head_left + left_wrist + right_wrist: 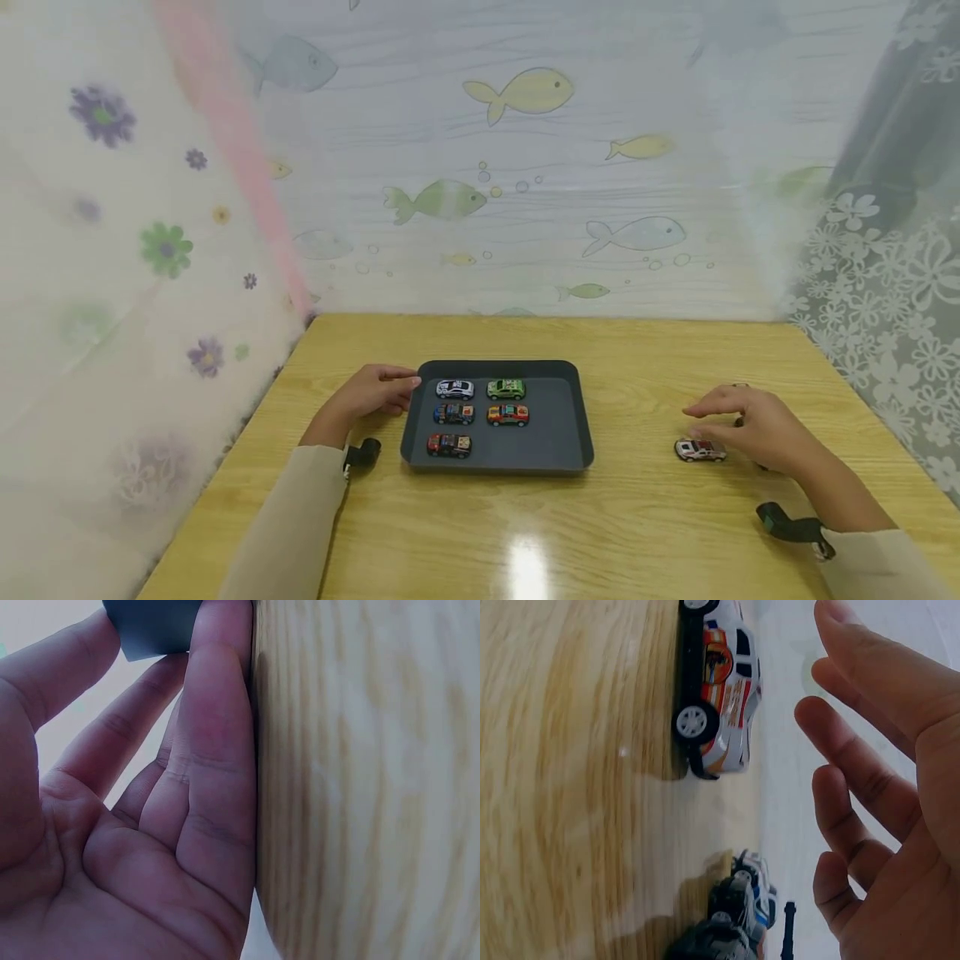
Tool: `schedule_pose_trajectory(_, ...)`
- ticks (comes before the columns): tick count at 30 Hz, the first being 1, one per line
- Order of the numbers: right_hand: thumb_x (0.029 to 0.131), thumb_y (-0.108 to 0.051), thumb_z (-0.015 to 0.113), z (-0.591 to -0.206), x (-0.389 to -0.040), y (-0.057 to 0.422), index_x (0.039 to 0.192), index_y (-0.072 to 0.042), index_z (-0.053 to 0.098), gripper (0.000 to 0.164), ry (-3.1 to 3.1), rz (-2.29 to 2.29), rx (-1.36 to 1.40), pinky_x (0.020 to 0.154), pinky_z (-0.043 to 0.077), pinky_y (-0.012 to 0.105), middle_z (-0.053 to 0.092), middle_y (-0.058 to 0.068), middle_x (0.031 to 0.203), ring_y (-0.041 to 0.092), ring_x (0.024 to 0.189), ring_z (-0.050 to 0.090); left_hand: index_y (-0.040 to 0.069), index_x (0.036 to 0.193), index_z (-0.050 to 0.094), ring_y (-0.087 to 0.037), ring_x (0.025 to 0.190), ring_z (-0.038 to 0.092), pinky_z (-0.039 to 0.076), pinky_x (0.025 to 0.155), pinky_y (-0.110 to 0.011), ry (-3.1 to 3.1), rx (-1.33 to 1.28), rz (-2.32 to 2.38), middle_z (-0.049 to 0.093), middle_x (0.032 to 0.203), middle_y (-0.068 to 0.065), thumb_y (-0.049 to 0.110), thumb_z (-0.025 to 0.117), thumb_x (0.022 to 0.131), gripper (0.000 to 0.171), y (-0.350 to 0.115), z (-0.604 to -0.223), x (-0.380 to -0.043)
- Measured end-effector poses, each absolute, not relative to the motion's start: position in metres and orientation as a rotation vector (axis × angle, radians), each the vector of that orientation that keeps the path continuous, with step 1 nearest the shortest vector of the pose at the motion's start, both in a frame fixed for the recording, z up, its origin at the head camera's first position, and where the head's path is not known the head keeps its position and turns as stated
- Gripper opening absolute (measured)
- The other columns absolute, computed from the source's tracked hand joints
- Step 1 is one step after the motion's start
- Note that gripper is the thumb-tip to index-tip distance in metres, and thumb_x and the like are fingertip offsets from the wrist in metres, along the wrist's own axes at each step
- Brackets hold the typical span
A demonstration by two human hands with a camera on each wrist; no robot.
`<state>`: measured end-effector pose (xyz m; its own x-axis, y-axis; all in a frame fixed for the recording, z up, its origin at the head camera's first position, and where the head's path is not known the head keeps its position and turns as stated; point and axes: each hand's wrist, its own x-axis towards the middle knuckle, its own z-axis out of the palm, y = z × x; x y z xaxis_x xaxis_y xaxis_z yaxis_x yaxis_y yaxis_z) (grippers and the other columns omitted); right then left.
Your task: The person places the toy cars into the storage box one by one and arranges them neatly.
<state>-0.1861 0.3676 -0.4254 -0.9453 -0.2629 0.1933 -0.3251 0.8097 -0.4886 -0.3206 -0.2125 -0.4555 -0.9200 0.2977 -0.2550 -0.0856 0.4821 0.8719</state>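
In the head view my left hand [372, 392] is at the left side of a dark grey tray [536, 454], fingertips at its rim. The left wrist view shows extended fingers touching the tray's corner [154, 626], with the hand's edge along the tabletop. Five toy cars lie in the tray: a white one [454, 389], a green one [506, 388], a blue one [453, 413], an orange-red one [507, 415] and a dark red one [449, 446]. My right hand [761, 425] hovers beside a white-and-red toy car [731, 682], fingers loosely bent and apart from it.
More toy vehicles [742, 900] stand on the wooden table [630, 517] near the right hand, largely hidden by it in the head view. A fish-print curtain [525, 167] hangs behind the table, a flowered one [135, 292] at left and lace [900, 267] at right.
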Motion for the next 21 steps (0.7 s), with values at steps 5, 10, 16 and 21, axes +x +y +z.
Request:
schedule_pose_trajectory(5,0.088,-0.035,0.083,-0.4277,-0.1854,0.3735,0.115,-0.026,0.081,0.028,-2.938,0.838,0.453,0.098,0.052,0.063,0.074,0.006,0.124,0.043,0.132,0.052,0.007,0.146,0.06,-0.022,0.101,0.073,0.063,0.086,-0.036,2.387,0.182,1.408,0.073,0.122,-0.017,0.044,0.069,0.1,0.059,-0.213,-0.457,-0.3179)
schedule_pose_trajectory(10,0.084,-0.037,0.086,-0.4292,-0.1852,0.3749,0.112,-0.027,0.082,0.03,-2.954,0.824,0.479,0.089,0.059,0.051,0.072,0.007,0.124,0.04,0.125,0.058,0.007,0.147,0.059,-0.021,0.102,0.073,0.063,0.087,-0.036,2.387,0.175,1.413,0.072,0.124,-0.017,0.044,0.068,0.1,0.06,-0.2137,-0.457,-0.3174)
schedule_pose_trajectory(16,0.082,-0.037,0.088,-0.4312,-0.183,0.3782,0.11,-0.03,0.082,0.029,-2.936,0.735,0.543,0.079,0.059,0.032,0.073,-0.004,0.116,0.01,0.111,0.063,0.006,0.148,0.057,-0.022,0.101,0.073,0.063,0.087,-0.037,2.365,0.192,1.422,0.071,0.126,-0.019,0.044,0.068,0.101,0.062,-0.2121,-0.4591,-0.3199)
schedule_pose_trajectory(21,0.081,-0.036,0.089,-0.4303,-0.1856,0.377,0.107,-0.029,0.082,0.028,-2.897,0.686,0.614,0.078,0.06,0.033,0.073,-0.008,0.111,0.007,0.106,0.065,0.007,0.148,0.058,-0.022,0.101,0.073,0.063,0.087,-0.036,2.369,0.17,1.416,0.072,0.125,-0.017,0.044,0.068,0.101,0.061,-0.2144,-0.4578,-0.3198)
